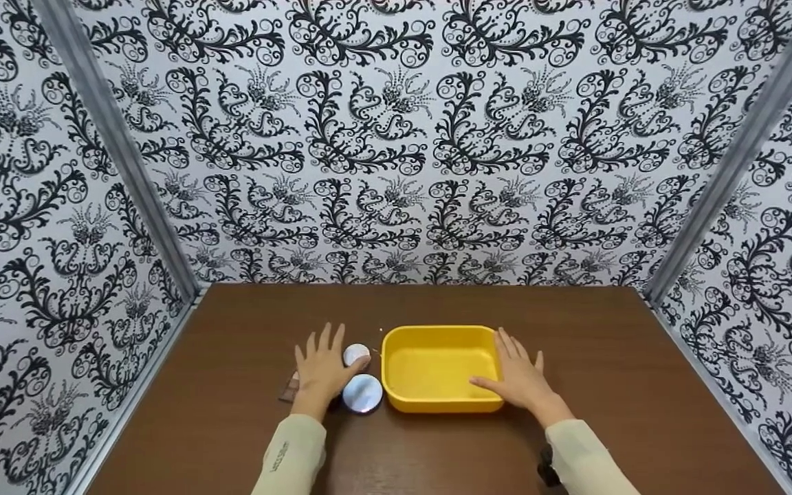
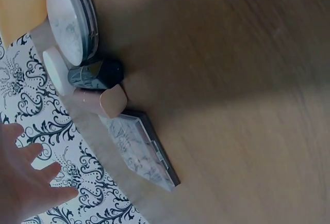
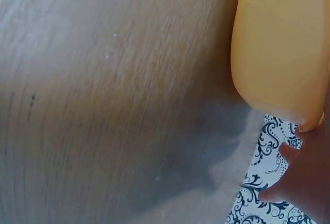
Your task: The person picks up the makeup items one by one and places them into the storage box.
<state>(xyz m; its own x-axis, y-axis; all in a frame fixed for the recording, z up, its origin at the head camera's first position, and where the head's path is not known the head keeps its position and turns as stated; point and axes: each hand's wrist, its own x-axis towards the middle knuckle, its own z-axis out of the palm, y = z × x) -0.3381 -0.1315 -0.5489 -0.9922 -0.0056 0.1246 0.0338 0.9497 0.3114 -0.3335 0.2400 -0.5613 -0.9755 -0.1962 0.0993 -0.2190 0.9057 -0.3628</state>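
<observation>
My left hand (image 1: 322, 371) is spread with straight fingers over a group of cosmetics left of a yellow plastic basin (image 1: 437, 405). By its thumb lie a small round white-lidded case (image 1: 353, 353) and a larger round compact (image 1: 362, 394). The left wrist view shows a dark faceted cap (image 2: 98, 74), a rose-gold capped tube (image 2: 113, 101) and a flat palette case (image 2: 142, 149) with a patterned lid. My right hand (image 1: 521, 378), fingers extended, is at the basin's right rim, its thumb reaching over the inside.
A brown wooden table (image 1: 588, 344) carries everything. Patterned black-and-white walls (image 1: 396, 137) enclose it at the back and both sides, with grey posts (image 1: 719, 165) at the corners. A dark object (image 1: 547, 467) shows beside the right sleeve.
</observation>
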